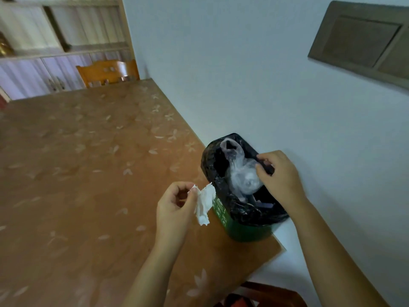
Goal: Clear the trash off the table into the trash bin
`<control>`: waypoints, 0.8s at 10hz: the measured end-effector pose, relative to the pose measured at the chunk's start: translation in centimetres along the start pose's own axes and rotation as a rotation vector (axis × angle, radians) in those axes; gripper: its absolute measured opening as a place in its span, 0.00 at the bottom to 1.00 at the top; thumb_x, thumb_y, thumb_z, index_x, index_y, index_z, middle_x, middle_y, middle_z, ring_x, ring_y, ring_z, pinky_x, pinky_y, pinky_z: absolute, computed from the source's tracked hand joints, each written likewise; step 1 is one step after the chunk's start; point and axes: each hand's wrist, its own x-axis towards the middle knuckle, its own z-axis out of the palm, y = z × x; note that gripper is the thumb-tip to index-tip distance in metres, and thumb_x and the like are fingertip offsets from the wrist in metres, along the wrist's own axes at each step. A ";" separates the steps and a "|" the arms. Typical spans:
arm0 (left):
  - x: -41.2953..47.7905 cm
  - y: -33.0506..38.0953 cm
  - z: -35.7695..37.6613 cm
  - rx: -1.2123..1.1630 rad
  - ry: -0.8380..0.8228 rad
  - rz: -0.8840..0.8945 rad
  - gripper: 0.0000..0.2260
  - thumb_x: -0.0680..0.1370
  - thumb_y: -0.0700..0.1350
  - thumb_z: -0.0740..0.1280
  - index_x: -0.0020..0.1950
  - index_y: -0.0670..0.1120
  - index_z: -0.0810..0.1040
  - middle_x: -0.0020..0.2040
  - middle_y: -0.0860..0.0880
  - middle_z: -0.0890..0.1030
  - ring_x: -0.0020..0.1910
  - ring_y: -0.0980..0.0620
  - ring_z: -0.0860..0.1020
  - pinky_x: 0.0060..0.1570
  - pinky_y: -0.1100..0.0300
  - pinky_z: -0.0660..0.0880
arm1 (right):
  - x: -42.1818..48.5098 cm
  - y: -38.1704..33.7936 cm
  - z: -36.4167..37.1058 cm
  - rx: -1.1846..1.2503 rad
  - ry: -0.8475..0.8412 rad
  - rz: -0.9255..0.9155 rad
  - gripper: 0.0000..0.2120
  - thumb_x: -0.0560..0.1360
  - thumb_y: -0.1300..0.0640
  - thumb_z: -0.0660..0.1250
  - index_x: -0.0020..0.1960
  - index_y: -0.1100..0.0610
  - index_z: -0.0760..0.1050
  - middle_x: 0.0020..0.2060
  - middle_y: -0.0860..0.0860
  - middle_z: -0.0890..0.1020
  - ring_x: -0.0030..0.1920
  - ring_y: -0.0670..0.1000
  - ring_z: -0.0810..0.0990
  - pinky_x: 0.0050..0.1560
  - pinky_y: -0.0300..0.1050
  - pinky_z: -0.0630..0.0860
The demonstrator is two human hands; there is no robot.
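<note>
A small green trash bin lined with a black bag stands on the table's near right corner. A crumpled clear plastic bag sits inside it. My right hand is over the bin's right rim, fingers pinched on the clear plastic bag's edge. My left hand hovers just left of the bin, holding a crumpled white tissue between thumb and fingers; the tissue hangs beside the rim, above the table.
The brown table has a leaf-patterned cover and stands against a white wall. A wooden chair is at the far end, with cabinets behind. Another chair's edge shows at the bottom.
</note>
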 end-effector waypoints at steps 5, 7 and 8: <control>2.4 0.5 8.4 0.120 -0.261 0.076 0.03 0.76 0.42 0.65 0.42 0.47 0.76 0.36 0.46 0.78 0.31 0.55 0.74 0.28 0.67 0.71 | -9.6 2.8 -3.8 -0.023 0.067 0.138 0.10 0.70 0.64 0.68 0.52 0.59 0.77 0.48 0.53 0.79 0.49 0.50 0.76 0.50 0.42 0.70; 2.8 0.1 10.7 0.260 -0.414 0.109 0.05 0.77 0.47 0.63 0.50 0.49 0.77 0.46 0.50 0.80 0.43 0.54 0.77 0.40 0.62 0.74 | -11.1 3.1 -4.5 -0.008 0.069 0.175 0.10 0.71 0.58 0.65 0.52 0.57 0.77 0.48 0.50 0.78 0.50 0.49 0.75 0.51 0.39 0.68; 1.6 -0.2 10.1 0.435 -0.453 0.239 0.12 0.77 0.48 0.63 0.58 0.46 0.76 0.54 0.50 0.78 0.52 0.55 0.75 0.48 0.62 0.72 | -11.3 2.8 -4.2 0.013 0.072 0.196 0.11 0.72 0.57 0.65 0.53 0.57 0.77 0.49 0.50 0.78 0.51 0.48 0.75 0.51 0.37 0.67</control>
